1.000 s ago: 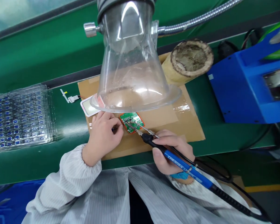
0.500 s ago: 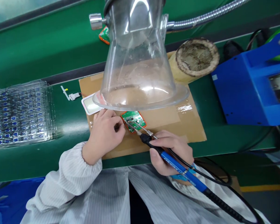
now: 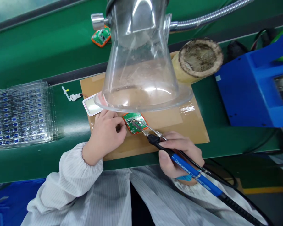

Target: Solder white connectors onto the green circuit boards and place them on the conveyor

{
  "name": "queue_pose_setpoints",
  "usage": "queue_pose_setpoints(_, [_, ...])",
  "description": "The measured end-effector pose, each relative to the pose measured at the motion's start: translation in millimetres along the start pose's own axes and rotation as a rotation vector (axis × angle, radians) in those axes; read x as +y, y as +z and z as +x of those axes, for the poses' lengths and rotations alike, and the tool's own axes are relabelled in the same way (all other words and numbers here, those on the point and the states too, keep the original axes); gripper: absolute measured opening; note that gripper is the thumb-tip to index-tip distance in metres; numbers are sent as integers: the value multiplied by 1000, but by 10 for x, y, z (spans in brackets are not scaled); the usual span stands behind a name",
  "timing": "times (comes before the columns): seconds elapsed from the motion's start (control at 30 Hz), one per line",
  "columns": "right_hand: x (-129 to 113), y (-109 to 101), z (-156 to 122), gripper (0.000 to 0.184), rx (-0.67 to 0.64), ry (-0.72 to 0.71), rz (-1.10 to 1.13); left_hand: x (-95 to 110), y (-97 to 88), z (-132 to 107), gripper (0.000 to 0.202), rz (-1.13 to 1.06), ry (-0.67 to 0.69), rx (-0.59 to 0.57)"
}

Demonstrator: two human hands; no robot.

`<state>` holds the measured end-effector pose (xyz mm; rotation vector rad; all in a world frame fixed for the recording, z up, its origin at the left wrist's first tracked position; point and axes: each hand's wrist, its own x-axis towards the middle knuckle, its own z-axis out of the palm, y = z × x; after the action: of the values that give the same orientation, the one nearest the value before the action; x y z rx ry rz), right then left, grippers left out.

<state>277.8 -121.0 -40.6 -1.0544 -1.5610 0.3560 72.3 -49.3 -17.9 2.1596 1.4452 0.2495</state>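
A green circuit board (image 3: 139, 118) with an orange rim lies on the cardboard sheet, partly below the edge of the clear hood. My left hand (image 3: 107, 133) is closed at the board's left edge, thumb and forefinger pinching what looks like a thin wire; the fingertips are partly hidden. My right hand (image 3: 181, 153) grips a blue soldering iron (image 3: 186, 166) like a pen. A thin metal guide tube runs along the iron's front, and both tips meet over the board's upper left part. Beyond my left hand lies a white-framed panel (image 3: 91, 105), partly under the hood's rim.
A clear fume hood (image 3: 139, 72) on a flexible metal arm hangs low over the cardboard (image 3: 195, 125). Behind stands a cream cup-like pot (image 3: 186, 70); a blue machine (image 3: 245, 91) is at right. Clear trays (image 3: 21, 116), a small white connector piece (image 3: 74, 97) and another board (image 3: 101, 37) lie around.
My right hand and the soldering iron have shifted right and slightly down, the tip staying over the board. The far board shows more beside the hood. My left hand stays nearly still.
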Motion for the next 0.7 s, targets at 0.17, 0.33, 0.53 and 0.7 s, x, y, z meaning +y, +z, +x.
queue_pose_setpoints(0.17, [16,-9,-10,11,0,21,24,5,-27,27,20,-10,-8,-24])
queue_pose_setpoints(0.33, [42,-10,-36,11,19,49,35,13,-45,48,20,-7,-14,-44])
queue_pose_setpoints(0.53, [48,-41,-56,9,33,96,24,-5,-44,38,19,5,-19,-57])
queue_pose_setpoints(0.7, [51,-54,-67,11,33,104,27,-11,-42,39,18,6,-21,-63])
